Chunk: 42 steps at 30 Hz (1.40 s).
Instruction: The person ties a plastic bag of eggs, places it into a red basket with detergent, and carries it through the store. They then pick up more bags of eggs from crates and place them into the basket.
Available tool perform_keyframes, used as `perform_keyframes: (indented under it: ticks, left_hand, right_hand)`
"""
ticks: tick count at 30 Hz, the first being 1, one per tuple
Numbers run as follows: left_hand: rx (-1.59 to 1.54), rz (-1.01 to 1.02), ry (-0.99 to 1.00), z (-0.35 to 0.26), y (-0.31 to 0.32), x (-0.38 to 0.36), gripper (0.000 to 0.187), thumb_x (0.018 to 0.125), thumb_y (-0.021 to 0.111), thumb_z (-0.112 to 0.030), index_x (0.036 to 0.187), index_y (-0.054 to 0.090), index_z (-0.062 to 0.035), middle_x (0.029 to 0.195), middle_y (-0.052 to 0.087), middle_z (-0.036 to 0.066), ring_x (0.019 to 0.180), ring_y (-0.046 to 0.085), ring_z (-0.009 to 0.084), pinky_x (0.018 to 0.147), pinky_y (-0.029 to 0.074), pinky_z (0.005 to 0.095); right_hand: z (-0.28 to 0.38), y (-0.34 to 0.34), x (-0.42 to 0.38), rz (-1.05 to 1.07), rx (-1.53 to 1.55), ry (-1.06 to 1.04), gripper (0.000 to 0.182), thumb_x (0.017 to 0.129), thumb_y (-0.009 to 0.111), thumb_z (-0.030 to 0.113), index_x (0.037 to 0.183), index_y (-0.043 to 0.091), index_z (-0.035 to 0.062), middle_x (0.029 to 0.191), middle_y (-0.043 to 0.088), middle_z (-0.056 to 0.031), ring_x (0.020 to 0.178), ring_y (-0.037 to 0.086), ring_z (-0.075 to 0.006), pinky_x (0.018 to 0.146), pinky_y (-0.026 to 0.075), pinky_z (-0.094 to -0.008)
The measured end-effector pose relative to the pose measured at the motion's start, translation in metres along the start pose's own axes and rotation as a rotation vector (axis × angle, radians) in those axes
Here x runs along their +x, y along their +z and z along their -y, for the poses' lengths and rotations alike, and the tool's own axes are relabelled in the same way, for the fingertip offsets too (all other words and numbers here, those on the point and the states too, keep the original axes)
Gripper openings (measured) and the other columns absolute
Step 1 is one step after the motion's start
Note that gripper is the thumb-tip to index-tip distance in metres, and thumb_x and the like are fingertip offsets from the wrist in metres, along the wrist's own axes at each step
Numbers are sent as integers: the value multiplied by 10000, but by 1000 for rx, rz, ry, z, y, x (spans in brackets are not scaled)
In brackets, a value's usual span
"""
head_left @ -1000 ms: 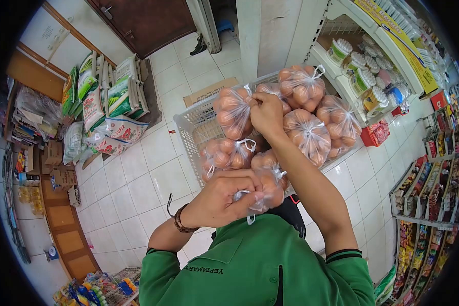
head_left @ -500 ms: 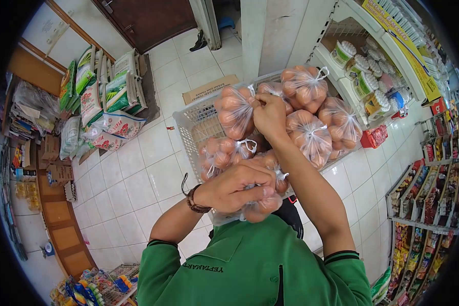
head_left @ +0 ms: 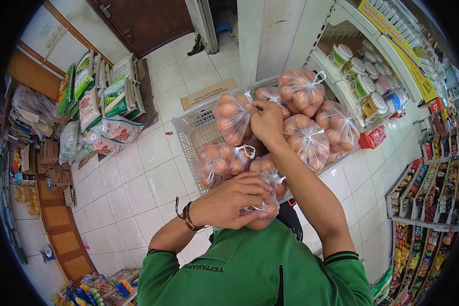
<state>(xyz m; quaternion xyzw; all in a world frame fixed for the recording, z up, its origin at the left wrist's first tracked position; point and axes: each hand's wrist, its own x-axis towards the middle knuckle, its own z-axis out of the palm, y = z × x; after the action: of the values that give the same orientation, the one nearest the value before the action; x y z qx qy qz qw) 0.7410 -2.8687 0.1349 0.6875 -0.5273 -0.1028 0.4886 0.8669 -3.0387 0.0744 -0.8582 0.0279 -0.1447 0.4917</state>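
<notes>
My right hand (head_left: 266,121) is closed on the gathered plastic at the neck of a clear bag of brown eggs (head_left: 231,120). Nearer my chest, my left hand (head_left: 232,200) curls over another bag of eggs (head_left: 264,216), its fingers wrapped round the top. A white plastic crate (head_left: 185,137) holds several more bags, most with knotted tops. Just above my left hand lies a bag of eggs (head_left: 222,159) with a white loop tie. To the right of my right arm sits a full, tied bag of eggs (head_left: 306,143).
A flattened cardboard piece (head_left: 209,94) lies behind the crate. Stacked sacks (head_left: 112,107) stand on the tiled floor to the left. On the right, a white shelf (head_left: 336,76) with tubs of cotton buds adjoins the crate, and snack racks (head_left: 423,199) stand nearer me.
My left hand has turned, its fingers now spread further over the bag near my chest. My right hand stays at the same bag's neck. The view has shifted slightly.
</notes>
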Motion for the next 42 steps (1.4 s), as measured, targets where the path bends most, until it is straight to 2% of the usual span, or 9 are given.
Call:
perform_keyframes:
  ticks: [11, 14, 16, 19, 25, 30, 32, 34, 42]
  left_hand:
    - [-239, -102, -109, 5, -7, -7, 354, 810, 775, -153, 1110, 681, 11, 1168, 689, 178, 1172, 628, 389, 1038, 478, 490]
    - [-202, -232, -345, 19, -13, -11, 429, 796, 798, -213, 1152, 681, -4, 1172, 689, 194, 1136, 645, 383, 998, 498, 475]
    - [420, -626, -690, 38, -14, -10, 477, 790, 796, -252, 1167, 676, 14, 1130, 686, 220, 1066, 658, 399, 930, 523, 467]
    - [428, -525, -920, 81, -16, -24, 573, 797, 810, -287, 1217, 637, 63, 1095, 691, 246, 997, 695, 387, 852, 554, 419]
    - [372, -452, -713, 95, -8, -37, 514, 757, 819, -204, 1156, 652, 74, 1052, 683, 248, 928, 699, 383, 796, 559, 437]
    - [274, -437, -813, 61, -12, -27, 459, 742, 784, -183, 1107, 641, 56, 1080, 639, 230, 1007, 634, 424, 883, 525, 475]
    - [248, -420, -851, 58, -10, -28, 458, 731, 794, -168, 1099, 635, 52, 1090, 630, 222, 1025, 623, 426, 894, 519, 475]
    - [359, -516, -621, 61, -3, -34, 463, 721, 813, -156, 1091, 624, 48, 1114, 618, 217, 1065, 607, 424, 914, 511, 471]
    - [401, -528, -562, 63, 3, -42, 537, 688, 898, -173, 1097, 631, 49, 1146, 641, 193, 1056, 647, 394, 910, 531, 430]
  right_hand:
    - [6, -2, 0, 30, 20, 50, 175, 869, 686, 100, 926, 742, -57, 840, 696, -277, 791, 699, -411, 747, 532, -441]
    - [3, -1, 0, 6, 22, 30, 172, 873, 686, 102, 918, 740, -55, 832, 691, -276, 784, 694, -412, 736, 525, -444]
    - [5, -2, -1, -4, 23, 22, 167, 875, 686, 104, 912, 741, -51, 829, 689, -275, 779, 691, -413, 730, 522, -447]
    - [9, -2, -2, 12, 18, 19, 149, 878, 688, 106, 896, 741, -32, 825, 686, -262, 776, 686, -417, 722, 519, -454]
    - [6, 5, 4, -31, 8, -19, 130, 857, 689, 104, 827, 717, -19, 801, 668, -256, 765, 659, -448, 718, 509, -484]
    - [24, 9, 11, 109, -25, -49, 119, 841, 669, 71, 773, 692, -24, 802, 646, -282, 787, 635, -481, 721, 516, -501]
    - [28, 11, 14, 128, -37, -70, 115, 840, 668, 75, 781, 702, -18, 807, 654, -279, 796, 642, -482, 723, 521, -504]
    - [30, 15, 17, 149, -52, -91, 113, 839, 667, 79, 789, 712, -12, 812, 662, -277, 804, 649, -483, 726, 526, -506]
    - [1, 54, 21, 228, -211, 22, 115, 827, 677, 91, 850, 773, 31, 830, 685, -269, 843, 687, -454, 787, 558, -496]
